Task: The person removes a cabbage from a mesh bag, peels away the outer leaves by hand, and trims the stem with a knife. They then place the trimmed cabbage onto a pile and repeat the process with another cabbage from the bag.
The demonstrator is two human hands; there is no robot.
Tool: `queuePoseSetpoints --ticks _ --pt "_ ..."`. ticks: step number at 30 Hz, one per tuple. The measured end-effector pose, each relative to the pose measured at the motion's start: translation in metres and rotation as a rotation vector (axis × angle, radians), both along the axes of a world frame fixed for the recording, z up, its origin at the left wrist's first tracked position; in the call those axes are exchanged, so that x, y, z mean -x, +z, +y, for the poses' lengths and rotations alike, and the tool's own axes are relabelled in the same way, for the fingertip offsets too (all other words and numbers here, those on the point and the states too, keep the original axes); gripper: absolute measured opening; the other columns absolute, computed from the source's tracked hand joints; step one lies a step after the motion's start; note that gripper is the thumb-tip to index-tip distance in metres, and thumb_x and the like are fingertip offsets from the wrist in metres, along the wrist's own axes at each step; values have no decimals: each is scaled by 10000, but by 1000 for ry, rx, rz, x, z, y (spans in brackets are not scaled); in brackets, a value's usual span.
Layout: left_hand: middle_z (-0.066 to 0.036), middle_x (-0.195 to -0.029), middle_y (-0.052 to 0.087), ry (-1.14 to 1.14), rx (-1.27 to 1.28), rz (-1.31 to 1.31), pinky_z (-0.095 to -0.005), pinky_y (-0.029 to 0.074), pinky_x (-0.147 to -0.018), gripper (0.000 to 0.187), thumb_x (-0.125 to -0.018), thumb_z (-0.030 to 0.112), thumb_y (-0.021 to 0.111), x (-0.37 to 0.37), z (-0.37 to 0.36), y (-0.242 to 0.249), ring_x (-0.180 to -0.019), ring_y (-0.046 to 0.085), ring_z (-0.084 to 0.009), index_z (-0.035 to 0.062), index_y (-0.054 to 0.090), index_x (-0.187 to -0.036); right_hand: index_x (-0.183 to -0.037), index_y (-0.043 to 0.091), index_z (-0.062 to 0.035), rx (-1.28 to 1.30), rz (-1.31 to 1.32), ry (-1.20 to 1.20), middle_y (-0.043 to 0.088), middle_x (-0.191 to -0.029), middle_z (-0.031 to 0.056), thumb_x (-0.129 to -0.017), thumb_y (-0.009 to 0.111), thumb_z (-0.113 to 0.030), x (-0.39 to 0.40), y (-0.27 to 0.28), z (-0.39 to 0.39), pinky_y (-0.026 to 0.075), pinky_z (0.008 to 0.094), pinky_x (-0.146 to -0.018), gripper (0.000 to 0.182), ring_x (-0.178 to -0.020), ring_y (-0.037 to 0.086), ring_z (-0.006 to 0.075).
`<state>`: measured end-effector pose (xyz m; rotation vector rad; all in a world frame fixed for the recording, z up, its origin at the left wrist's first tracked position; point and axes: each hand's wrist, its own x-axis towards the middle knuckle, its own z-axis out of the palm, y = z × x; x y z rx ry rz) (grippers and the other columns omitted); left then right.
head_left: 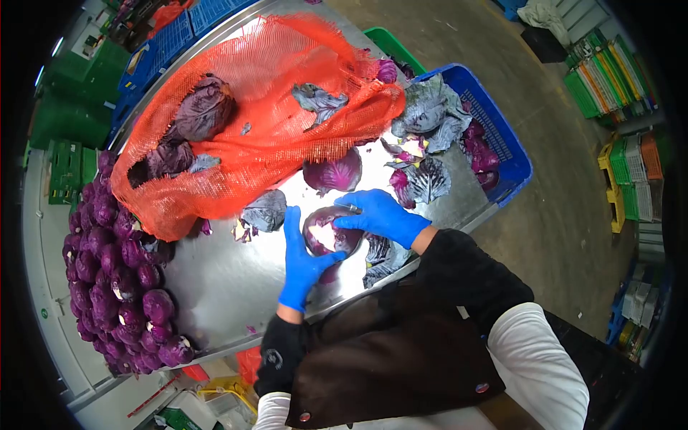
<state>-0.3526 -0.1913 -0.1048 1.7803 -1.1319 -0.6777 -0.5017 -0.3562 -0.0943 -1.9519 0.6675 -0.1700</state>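
A red cabbage [345, 242] with a pale cut patch facing up sits on the metal table, between my two blue-gloved hands. My left hand [302, 259] grips its left side, thumb across the near edge and fingers stretched along the far side. From the upper right, my right hand [383, 216] closes its fingers on the cabbage. A small dark, shiny piece [354, 209] shows at those fingers; its kind is hidden. Just beyond lies another red cabbage [333, 172]. Loose outer leaves [265, 211] lie left of my left hand, and more leaves [383, 258] are under my right wrist.
An orange mesh bag [251, 154] with dark cabbages [206, 107] spreads over the table's far side. Many trimmed cabbages [107, 265] are piled at the left. A blue crate [512, 154] holding leaves stands at the right edge, beside a green crate [394, 46].
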Motion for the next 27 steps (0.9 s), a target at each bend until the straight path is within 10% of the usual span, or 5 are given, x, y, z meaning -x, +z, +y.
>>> queuePoseSetpoints --ticks 10,13,16,19,27 --pt "-183 -1327 389 405 -41 198 -366 320 -1053 968 -633 214 854 41 -10 -14 -1230 403 -274 -47 285 -1371 -884 613 -2 -100 -69 -453 640 -736 198 -805 623 -274 37 -81 15 510 417 -620 283 -681 641 355" --pt "-173 -1317 410 271 -24 301 -360 371 -1018 967 -614 217 858 22 1 -16 -1192 448 -274 -21 307 -1373 -835 599 -26 361 338 -267 620 -690 182 -815 647 -410 49 -67 10 485 444 -584 387 -646 622 359" --pt "-183 -1315 416 64 -101 129 -366 381 -1012 999 -587 241 868 15 -7 -5 -1209 440 -282 -25 308 -1371 -1287 489 -83 382 69 -252 622 -700 142 -865 565 -469 25 -18 12 475 410 -529 577 -587 615 310" --pt "-188 -1295 438 86 -145 175 -369 390 -1003 1017 -567 264 875 12 -12 -6 -1195 459 -282 -28 314 -1364 -1435 297 -133 528 239 14 616 -690 131 -895 519 -451 10 1 24 462 393 -482 665 -543 605 291" --pt "-159 -1258 483 92 -194 159 -356 401 -990 998 -570 265 882 9 -19 -3 -1177 478 -266 -29 335 -1351 -1390 377 -140 609 276 94 615 -674 121 -912 498 -399 4 1 31 456 390 -455 557 -519 598 284"
